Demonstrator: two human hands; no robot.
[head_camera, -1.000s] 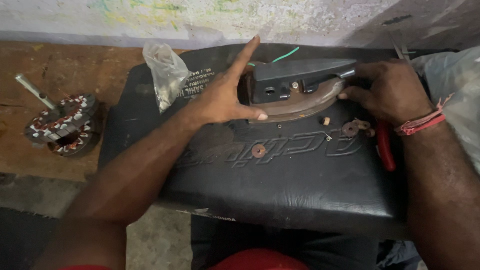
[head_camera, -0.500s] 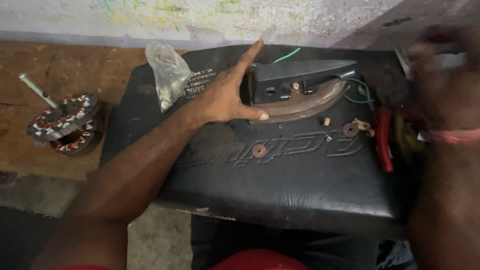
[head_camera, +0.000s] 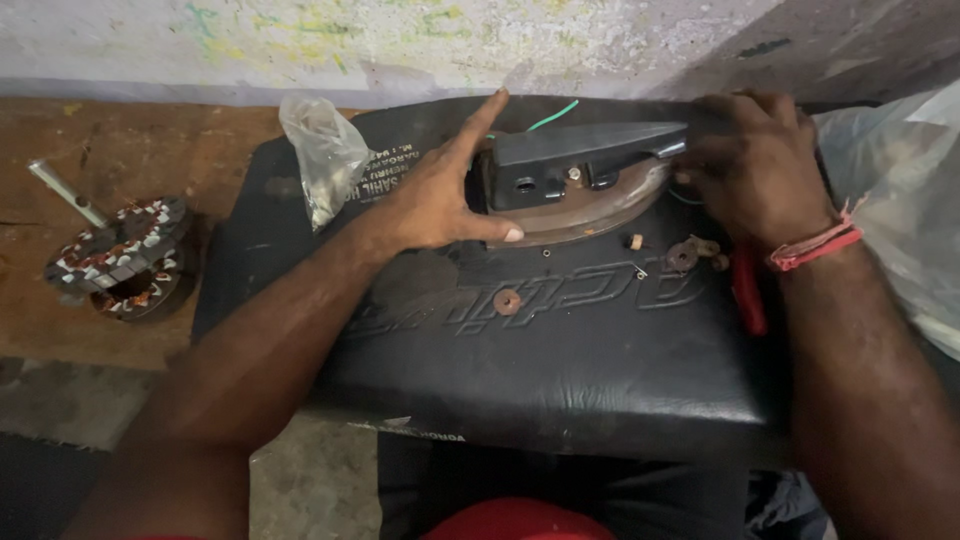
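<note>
An old clothes iron (head_camera: 590, 175) with a dark handle and rusty soleplate lies on a black padded seat cushion (head_camera: 560, 370). My left hand (head_camera: 440, 190) braces its rear end, thumb along the soleplate and index finger raised. My right hand (head_camera: 755, 170) rests over the iron's front tip, fingers curled on it. A green wire (head_camera: 552, 114) sticks out behind the iron. Small loose parts lie in front of it: a rusty washer (head_camera: 507, 301), a small nut (head_camera: 633, 241) and a few metal pieces (head_camera: 693, 251).
A clear plastic bag (head_camera: 322, 160) lies at the cushion's back left. A motor stator with copper windings (head_camera: 122, 257) and a metal rod (head_camera: 66, 194) sit on the wooden bench at left. A red-handled tool (head_camera: 748, 295) lies under my right wrist. Plastic sheeting (head_camera: 900, 200) is at right.
My right hand lifted away to the right half a second ago, then came back down onto the iron's front tip. My left hand stayed on the rear.
</note>
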